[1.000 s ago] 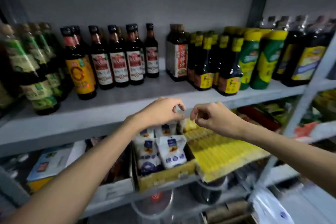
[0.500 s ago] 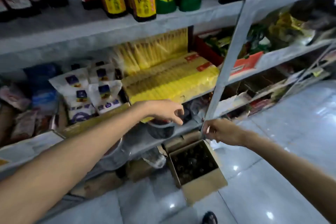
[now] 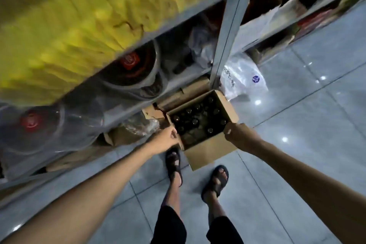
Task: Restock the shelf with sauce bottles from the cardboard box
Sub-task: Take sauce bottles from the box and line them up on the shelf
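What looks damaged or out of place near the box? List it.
The box has a ragged, torn flap on its shelf side. A clear plastic bag lies loose on the floor by the shelf post. No spill shows.

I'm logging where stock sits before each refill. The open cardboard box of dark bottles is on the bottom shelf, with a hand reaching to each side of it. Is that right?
Not quite. The head view shows the cardboard box standing on the tiled floor in front of the shelving, not on a shelf. The rest holds: it is open, holds dark bottles, and the left hand and right hand reach to its two sides.
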A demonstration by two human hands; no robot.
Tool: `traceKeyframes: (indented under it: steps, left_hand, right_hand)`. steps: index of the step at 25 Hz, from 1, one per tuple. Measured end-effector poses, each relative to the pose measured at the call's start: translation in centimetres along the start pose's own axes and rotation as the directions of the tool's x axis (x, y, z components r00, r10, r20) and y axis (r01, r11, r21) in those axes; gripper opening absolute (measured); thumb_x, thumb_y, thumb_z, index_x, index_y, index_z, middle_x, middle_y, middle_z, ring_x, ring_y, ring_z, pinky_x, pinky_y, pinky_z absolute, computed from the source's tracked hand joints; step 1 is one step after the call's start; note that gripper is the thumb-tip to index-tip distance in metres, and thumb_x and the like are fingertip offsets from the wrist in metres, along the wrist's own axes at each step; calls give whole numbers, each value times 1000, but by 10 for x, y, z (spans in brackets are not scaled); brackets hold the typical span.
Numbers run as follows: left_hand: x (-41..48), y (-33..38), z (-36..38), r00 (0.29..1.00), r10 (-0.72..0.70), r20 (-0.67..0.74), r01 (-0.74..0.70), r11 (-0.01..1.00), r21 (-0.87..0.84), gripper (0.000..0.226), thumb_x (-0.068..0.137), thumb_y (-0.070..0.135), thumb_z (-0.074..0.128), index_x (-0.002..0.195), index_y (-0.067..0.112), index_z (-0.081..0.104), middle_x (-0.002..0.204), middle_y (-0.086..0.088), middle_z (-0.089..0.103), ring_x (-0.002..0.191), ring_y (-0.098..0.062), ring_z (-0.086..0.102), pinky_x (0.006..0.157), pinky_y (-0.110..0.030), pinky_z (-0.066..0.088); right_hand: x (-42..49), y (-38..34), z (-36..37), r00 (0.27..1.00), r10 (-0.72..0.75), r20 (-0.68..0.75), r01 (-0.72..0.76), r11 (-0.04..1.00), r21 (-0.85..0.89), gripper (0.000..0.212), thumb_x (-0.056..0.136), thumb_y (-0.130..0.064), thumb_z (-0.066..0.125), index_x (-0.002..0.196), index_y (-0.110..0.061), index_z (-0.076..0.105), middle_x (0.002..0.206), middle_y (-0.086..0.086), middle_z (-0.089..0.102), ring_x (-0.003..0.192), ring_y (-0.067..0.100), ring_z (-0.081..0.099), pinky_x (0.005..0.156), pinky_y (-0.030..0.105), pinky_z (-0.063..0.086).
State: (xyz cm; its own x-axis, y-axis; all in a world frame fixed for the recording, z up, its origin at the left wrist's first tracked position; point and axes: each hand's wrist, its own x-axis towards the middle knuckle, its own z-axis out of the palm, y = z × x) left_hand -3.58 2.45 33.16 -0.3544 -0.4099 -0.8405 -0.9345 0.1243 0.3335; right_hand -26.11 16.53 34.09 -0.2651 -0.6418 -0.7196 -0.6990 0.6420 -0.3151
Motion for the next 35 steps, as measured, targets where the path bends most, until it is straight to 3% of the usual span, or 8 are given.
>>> traceKeyframes:
  steps: [8,12,18,24,27,30,33,35]
  left_hand:
    - [261,-103,126,919,-385,-83,347,890,-295,79,97,14,55,156,8,4,155,-18,34,137,-34,41,105,-35,36]
    - [310,-122,172,886,-422,-193,358,886,-296,63,97,17,51,151,11,18,137,-24,53,120,-41,55,99,-46,47]
    - [317,-143,179,896,-392,-209,349,912,-213,48,97,19,48,142,13,32,122,-21,59,108,-42,60,85,-43,52]
    - [311,-120,168,847,-516,-132,420,799,-430,42,92,23,57,129,10,43,127,-18,59,110,-38,61,91,-41,52]
    - [296,-116,160,860,-484,-160,392,829,-399,55,92,20,59,141,10,34,136,-19,53,118,-38,56,91,-40,48]
    - [274,-109,145,881,-382,-280,265,887,-379,88,86,19,69,154,16,14,153,-17,36,136,-35,41,107,-45,41]
    - [234,-71,125,947,-82,-310,-50,918,-394,108,72,27,80,154,31,10,160,-6,23,145,-23,28,114,-47,34]
    - [206,-36,115,944,145,-297,-221,945,-241,114,64,35,84,153,32,14,158,-1,27,145,-17,27,116,-42,33]
  right_hand:
    - [242,50,211,987,38,-154,-20,993,116,52,91,-31,57,136,-12,40,122,17,56,107,38,59,74,39,47]
    - [305,40,271,965,-27,-261,32,999,17,60,93,-42,55,146,-24,32,121,13,54,106,31,59,67,36,44]
    - [368,16,276,981,-83,-176,53,985,-166,30,100,-28,47,128,-18,52,106,12,67,97,35,64,63,36,39]
    - [351,21,273,966,-12,-259,21,999,32,19,96,-15,39,109,-12,54,78,13,59,80,40,62,59,37,35]
    - [314,24,246,942,-15,-336,38,997,63,18,96,-28,43,99,-15,55,74,11,63,69,38,59,58,36,40]
    - [266,22,202,939,-21,-342,64,991,115,19,95,-34,45,97,-22,59,73,6,64,65,32,57,56,33,35]
    - [207,18,135,938,0,-346,97,960,261,17,89,-35,50,93,-26,63,76,3,67,72,30,62,59,35,44]
    - [166,13,81,934,-23,-357,136,946,294,17,86,-36,51,91,-26,64,79,3,68,76,28,62,63,38,50]
